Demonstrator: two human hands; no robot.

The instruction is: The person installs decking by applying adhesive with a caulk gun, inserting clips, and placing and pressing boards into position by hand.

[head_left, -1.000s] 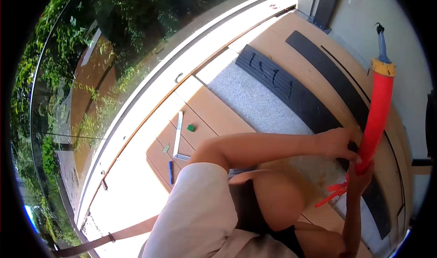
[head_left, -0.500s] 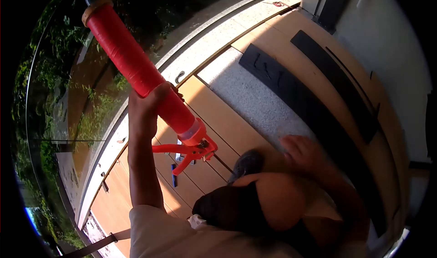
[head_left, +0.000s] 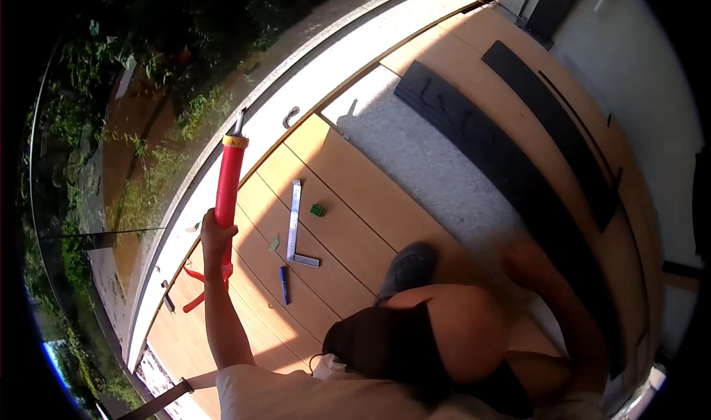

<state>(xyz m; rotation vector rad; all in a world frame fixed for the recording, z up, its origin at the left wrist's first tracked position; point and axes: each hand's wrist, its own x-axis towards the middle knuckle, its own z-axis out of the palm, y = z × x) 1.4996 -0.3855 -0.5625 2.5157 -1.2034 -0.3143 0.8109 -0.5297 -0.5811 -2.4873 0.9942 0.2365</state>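
So the red caulking gun has swung down and away from the camera since half a second ago, when it loomed big across the view. It's now over on the left, near the sunlit edge of the tan floor boards, nozzle to the far side, handle to the near side. The left hand has its fingers wrapped round the barrel; can't tell if the gun touches the floor. The right hand is a bit further right than before, by the long dark board, but it's blurry, so no idea if it's open or closed. Between the gun and the shoe there's an L-shaped square, with a small green block just right of it and a blue pen on the near side.
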